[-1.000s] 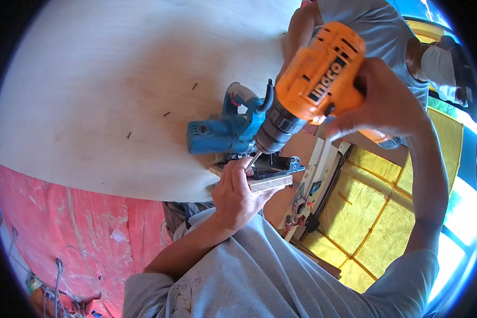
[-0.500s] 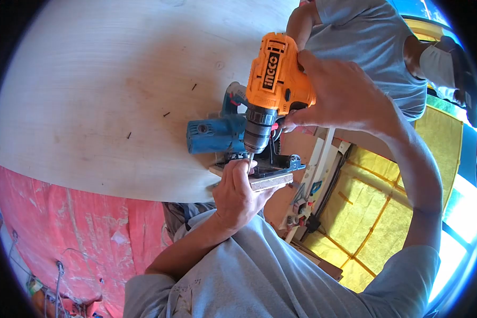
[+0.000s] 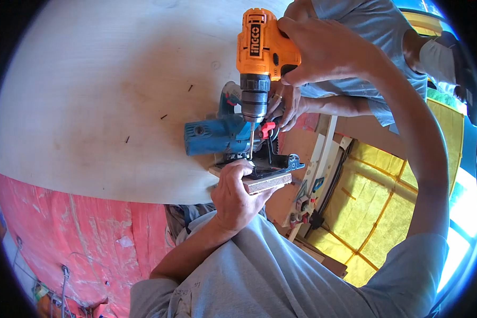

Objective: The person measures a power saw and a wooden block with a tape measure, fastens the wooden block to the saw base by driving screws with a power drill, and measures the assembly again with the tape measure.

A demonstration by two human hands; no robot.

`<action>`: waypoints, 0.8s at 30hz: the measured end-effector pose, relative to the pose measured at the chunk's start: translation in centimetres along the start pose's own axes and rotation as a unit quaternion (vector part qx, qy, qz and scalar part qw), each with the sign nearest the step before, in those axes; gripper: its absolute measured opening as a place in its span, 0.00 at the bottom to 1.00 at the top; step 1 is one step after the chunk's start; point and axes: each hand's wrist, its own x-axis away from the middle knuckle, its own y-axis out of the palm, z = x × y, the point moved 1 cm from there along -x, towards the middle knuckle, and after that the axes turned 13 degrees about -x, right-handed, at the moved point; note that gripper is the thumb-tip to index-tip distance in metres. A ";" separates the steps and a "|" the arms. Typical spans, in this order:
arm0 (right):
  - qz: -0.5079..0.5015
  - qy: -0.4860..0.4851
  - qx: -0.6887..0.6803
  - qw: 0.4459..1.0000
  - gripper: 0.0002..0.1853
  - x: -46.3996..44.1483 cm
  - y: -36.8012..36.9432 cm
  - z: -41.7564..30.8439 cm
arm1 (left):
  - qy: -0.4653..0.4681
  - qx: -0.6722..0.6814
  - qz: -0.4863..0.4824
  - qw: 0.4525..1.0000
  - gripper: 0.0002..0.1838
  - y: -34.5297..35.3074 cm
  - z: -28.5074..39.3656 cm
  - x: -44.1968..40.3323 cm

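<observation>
An orange cordless drill (image 3: 255, 42), its long bit pointing down, is gripped in my right hand (image 3: 328, 50). Beneath it a blue circular saw (image 3: 214, 135) rests with its dark base plate (image 3: 273, 165) against a wooden board (image 3: 269, 183). My left hand (image 3: 233, 193) is closed around the board's near edge, thumb and finger close to the bit's tip. Whether a screw sits between those fingertips is hidden. Beside the drill chuck, a co-worker's hand (image 3: 285, 103) is at the saw, near its red lever (image 3: 267, 129).
Several dark screws, such as one screw (image 3: 164, 116), lie on the pale wooden tabletop (image 3: 90, 95). Red sheeting (image 3: 79, 233) hangs below its edge. A co-worker (image 3: 350, 106) stands opposite. Yellow panels (image 3: 355, 201) and assorted tools are at the right.
The drill has risen slightly and moved left, becoming more upright and showing more of its bit. The co-worker's hand now shows clearly at the saw. My left hand has barely moved.
</observation>
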 end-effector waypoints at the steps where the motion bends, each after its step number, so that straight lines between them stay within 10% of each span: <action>1: 0.008 -0.005 -0.004 1.000 0.44 -0.2 0.1 0.0 | 0.000 0.000 -0.002 1.000 0.47 -0.1 0.0 0.0; 9: 0.035 -0.086 0.003 0.996 0.45 -1.3 -0.7 -1.2 | 0.008 0.034 -0.013 0.999 0.43 0.1 -0.3 0.3; 12: -0.247 0.024 -0.025 0.968 0.43 -2.7 -3.5 -2.8 | 0.004 0.017 -0.018 1.000 0.44 0.0 -0.1 0.0; 24: -0.245 0.001 -0.100 0.964 0.38 -1.8 -4.2 -3.0 | 0.017 0.025 -0.032 0.999 0.43 -0.2 -0.2 -0.1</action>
